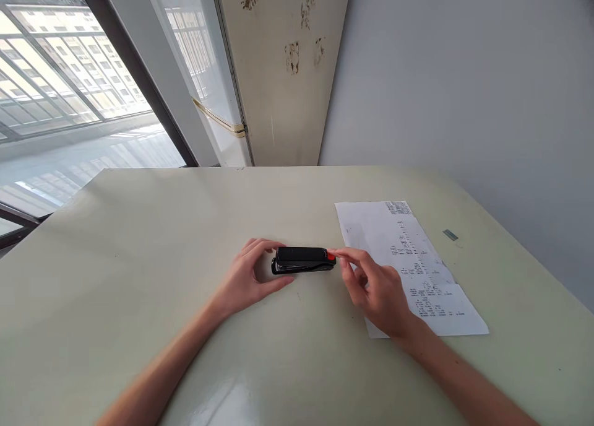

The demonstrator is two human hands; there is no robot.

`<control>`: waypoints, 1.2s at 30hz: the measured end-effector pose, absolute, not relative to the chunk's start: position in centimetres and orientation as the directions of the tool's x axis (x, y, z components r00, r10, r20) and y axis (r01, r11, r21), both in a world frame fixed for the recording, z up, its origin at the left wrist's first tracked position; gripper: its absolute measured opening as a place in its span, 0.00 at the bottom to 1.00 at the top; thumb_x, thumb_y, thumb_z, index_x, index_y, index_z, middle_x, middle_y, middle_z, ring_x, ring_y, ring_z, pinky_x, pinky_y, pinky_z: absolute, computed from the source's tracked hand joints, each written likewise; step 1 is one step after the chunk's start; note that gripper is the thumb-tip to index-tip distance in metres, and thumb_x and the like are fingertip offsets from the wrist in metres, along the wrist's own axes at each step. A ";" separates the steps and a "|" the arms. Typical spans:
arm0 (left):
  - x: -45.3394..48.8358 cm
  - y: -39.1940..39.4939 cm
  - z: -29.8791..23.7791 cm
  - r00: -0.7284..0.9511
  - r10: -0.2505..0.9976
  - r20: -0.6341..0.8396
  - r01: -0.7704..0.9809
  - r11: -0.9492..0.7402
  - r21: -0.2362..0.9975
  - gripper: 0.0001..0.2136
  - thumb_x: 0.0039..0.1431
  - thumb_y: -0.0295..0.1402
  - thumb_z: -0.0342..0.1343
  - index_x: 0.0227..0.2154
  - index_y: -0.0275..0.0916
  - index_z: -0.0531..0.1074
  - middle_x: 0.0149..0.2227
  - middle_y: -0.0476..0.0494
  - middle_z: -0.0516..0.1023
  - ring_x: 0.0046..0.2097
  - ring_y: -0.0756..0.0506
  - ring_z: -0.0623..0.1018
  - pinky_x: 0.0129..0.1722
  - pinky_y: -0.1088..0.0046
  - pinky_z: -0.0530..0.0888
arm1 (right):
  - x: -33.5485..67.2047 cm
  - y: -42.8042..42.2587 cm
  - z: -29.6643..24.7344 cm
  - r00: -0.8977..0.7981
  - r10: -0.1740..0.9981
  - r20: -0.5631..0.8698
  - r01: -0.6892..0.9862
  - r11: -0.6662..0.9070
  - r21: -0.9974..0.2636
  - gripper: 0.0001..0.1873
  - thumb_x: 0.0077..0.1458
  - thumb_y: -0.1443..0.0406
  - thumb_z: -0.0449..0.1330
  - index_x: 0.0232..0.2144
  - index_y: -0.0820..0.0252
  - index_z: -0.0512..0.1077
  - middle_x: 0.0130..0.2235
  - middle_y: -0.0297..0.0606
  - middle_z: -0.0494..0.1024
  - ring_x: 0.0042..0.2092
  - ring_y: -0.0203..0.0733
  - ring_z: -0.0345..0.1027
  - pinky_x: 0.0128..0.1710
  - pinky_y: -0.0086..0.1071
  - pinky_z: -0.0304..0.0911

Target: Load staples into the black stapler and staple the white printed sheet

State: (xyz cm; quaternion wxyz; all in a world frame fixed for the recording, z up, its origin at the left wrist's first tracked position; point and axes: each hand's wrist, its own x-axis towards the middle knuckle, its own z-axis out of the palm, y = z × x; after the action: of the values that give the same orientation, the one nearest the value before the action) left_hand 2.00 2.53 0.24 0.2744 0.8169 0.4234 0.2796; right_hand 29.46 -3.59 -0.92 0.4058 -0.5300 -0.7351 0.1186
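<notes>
A black stapler (302,260) lies lengthwise across the pale table in front of me, with a red piece (331,256) at its right end. My left hand (250,274) curves around the stapler's left end, fingers on the far side and thumb along the near side. At the other end, my right hand (375,290) touches the red piece with the index fingertip. Its thumb is close below that finger, and the other fingers are curled. Under my right hand and wrist lies a printed white sheet of paper (371,225), partly covered by them.
The table (139,228) spreads widely around both hands. A small dark green strip (450,234) lies right of the paper. Beyond the table's far edge stand a cream door (288,104) with a handle, a grey wall (455,91) and a window (60,73) at left.
</notes>
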 end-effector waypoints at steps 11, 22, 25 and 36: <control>-0.6 3.5 0.4 0.249 0.888 0.386 0.343 -0.453 0.823 0.16 0.69 0.44 0.55 0.53 0.43 0.73 0.55 0.39 0.76 0.59 0.36 0.72 0.61 0.55 0.67 | 29.1 -3.9 -1.1 -0.097 0.804 0.587 0.762 0.439 -0.476 0.09 0.70 0.70 0.55 0.47 0.54 0.72 0.45 0.31 0.88 0.15 0.27 0.55 0.16 0.28 0.53; -2.1 4.3 1.7 -0.039 0.909 0.414 0.442 -0.356 0.823 0.12 0.70 0.45 0.54 0.44 0.44 0.74 0.52 0.42 0.77 0.56 0.39 0.75 0.60 0.58 0.70 | 29.0 -4.7 -1.4 -0.046 0.900 0.434 0.814 0.285 -0.505 0.14 0.75 0.63 0.49 0.52 0.52 0.73 0.48 0.38 0.87 0.15 0.30 0.63 0.17 0.30 0.53; -2.5 4.3 1.8 0.001 0.927 0.374 0.459 -0.333 0.824 0.13 0.70 0.46 0.53 0.43 0.43 0.74 0.51 0.42 0.78 0.55 0.39 0.75 0.58 0.59 0.71 | 29.1 -4.7 -1.5 -0.046 0.907 0.418 0.821 0.272 -0.502 0.15 0.74 0.62 0.49 0.54 0.51 0.73 0.47 0.38 0.87 0.16 0.31 0.64 0.18 0.31 0.54; 0.3 3.0 0.6 0.592 0.769 0.240 0.511 -0.589 0.626 0.12 0.65 0.41 0.61 0.47 0.43 0.77 0.49 0.41 0.80 0.50 0.40 0.78 0.53 0.61 0.74 | 28.1 -4.7 -0.5 -0.233 0.901 0.366 0.739 0.408 -0.536 0.24 0.72 0.62 0.53 0.67 0.50 0.61 0.67 0.45 0.71 0.25 0.33 0.73 0.26 0.35 0.70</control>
State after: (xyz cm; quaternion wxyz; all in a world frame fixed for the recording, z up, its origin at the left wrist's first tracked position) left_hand 0.33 3.03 0.60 0.2557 0.8549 0.3743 0.2524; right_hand 28.09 -4.66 -0.51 0.3221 -0.5291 -0.7749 0.1261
